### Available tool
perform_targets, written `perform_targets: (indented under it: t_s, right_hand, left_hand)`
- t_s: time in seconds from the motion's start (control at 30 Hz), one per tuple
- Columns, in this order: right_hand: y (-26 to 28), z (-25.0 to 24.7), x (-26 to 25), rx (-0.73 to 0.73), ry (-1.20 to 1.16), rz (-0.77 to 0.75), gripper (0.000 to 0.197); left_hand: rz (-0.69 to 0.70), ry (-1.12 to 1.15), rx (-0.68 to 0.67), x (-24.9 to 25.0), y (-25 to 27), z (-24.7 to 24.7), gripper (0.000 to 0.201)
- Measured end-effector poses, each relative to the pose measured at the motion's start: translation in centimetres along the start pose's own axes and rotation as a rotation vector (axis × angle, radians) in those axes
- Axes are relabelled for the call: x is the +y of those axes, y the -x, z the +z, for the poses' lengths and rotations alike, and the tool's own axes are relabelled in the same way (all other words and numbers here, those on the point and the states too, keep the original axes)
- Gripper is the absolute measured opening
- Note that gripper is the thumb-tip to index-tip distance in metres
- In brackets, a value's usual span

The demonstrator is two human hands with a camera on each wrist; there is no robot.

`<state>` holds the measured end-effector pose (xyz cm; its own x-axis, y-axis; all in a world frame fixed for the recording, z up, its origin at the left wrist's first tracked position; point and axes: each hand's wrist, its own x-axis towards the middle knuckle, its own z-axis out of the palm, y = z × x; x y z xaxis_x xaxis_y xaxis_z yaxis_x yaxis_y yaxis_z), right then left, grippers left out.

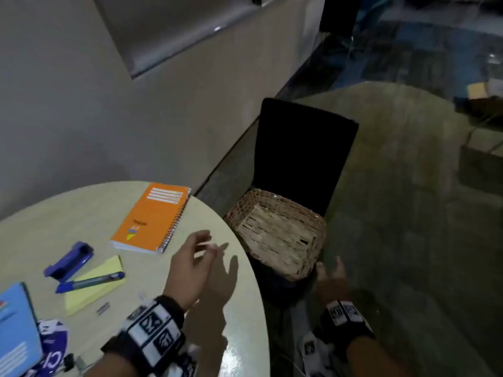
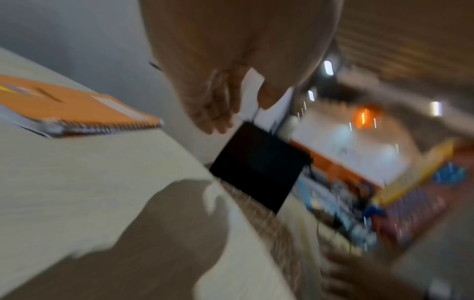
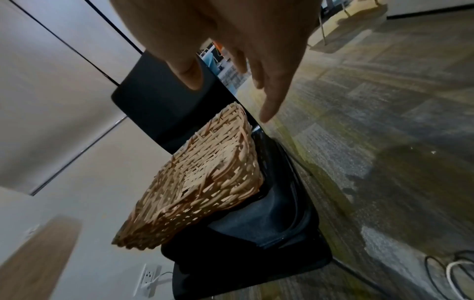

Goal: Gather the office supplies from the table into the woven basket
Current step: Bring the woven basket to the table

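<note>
Basket waits on the chair, your hands hold nothing

The woven basket (image 1: 277, 235) looks light, stiff and rough, lying upside down on the black chair (image 1: 304, 148) beside the tabletop (image 1: 239, 317); take it by the rim. Your right hand (image 1: 333, 278), fingers loose, hovers just beside its near edge. Your left hand (image 1: 194, 265), relaxed and holding nothing, floats near the orange notebook (image 1: 152, 216).

The blue notebook (image 1: 16, 327) is cut by the frame edge; the left-wrist view (motion-smeared) blurs the orange notebook (image 2: 74, 107).
</note>
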<state>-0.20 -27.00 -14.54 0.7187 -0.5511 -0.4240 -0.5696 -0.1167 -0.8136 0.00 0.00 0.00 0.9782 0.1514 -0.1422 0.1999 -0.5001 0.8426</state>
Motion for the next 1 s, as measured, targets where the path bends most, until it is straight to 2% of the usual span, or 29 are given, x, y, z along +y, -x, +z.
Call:
perform_targets:
  t_s: [0.07,0.13,0.17,0.23,0.33,0.43,0.57,0.63,0.7,0.77,0.83,0.87,0.93,0.97,1.0]
  right_hand:
    - [-2.3,1.3,1.1,-0.069,0.020,0.089,0.065]
    - [-4.0,2.6,2.1,-0.166,0.101,0.161,0.054]
    - [-4.6,3.2,2.6,-0.224,0.132,0.156,0.048]
    - [-5.2,4.1,3.4,-0.292,0.188,0.145,0.042]
    - [-5.7,5.3,3.6,-0.269,0.266,0.173,0.046]
    - [-5.7,5.9,3.5,-0.226,0.252,0.200,0.041]
    - [-4.7,4.5,2.9,-0.153,0.190,0.170,0.036]
    - [-4.2,2.7,3.4,-0.125,0.171,0.091,0.044]
    - [-5.4,0.1,6.3,-0.128,0.146,0.054,0.054]
    - [-3.0,-2.8,4.3,-0.156,0.156,0.029,0.044]
    - [0.9,-5.3,0.7,-0.166,0.176,0.002,0.022]
    - [2.1,-6.2,0.1,-0.185,0.180,-0.016,0.026]
    - [5.0,-7.5,-1.8,-0.232,0.208,-0.052,0.051]
    - [6.1,-7.9,-2.4,-0.235,0.232,-0.098,0.053]
    - [7.0,-8.4,-2.9,-0.237,0.256,-0.162,0.045]
  left_hand:
    - [0.027,-0.126,-0.140,-1.4,-2.0,3.0,0.031]
    - [-0.004,-0.262,-0.286,-2.9,-2.6,5.6,0.041]
    - [0.002,-0.313,-0.307,-3.8,-2.4,6.7,0.045]
    - [0.052,-0.349,-0.282,-4.8,-2.2,8.1,0.051]
    - [0.088,-0.344,-0.255,-4.9,-3.0,9.2,0.052]
    - [0.111,-0.336,-0.259,-4.9,-3.1,9.7,0.043]
    - [0.010,-0.195,-0.219,-4.8,-3.2,9.2,0.048]
    - [-0.045,-0.103,-0.228,-4.4,-3.2,8.7,0.057]
    - [-0.095,0.000,-0.238,-3.7,-3.2,8.2,0.066]
    - [-0.131,0.109,-0.224,-2.6,-2.7,7.4,0.073]
    - [-0.149,0.221,-0.190,-2.0,-1.8,6.3,0.078]
    - [-0.171,0.286,-0.162,-1.9,-1.2,5.5,0.081]
    - [-0.195,0.356,-0.098,-2.3,0.6,3.5,0.085]
    - [-0.197,0.362,-0.084,-2.3,1.6,2.3,0.084]
    - [-0.208,0.367,-0.089,-2.7,2.7,1.1,0.081]
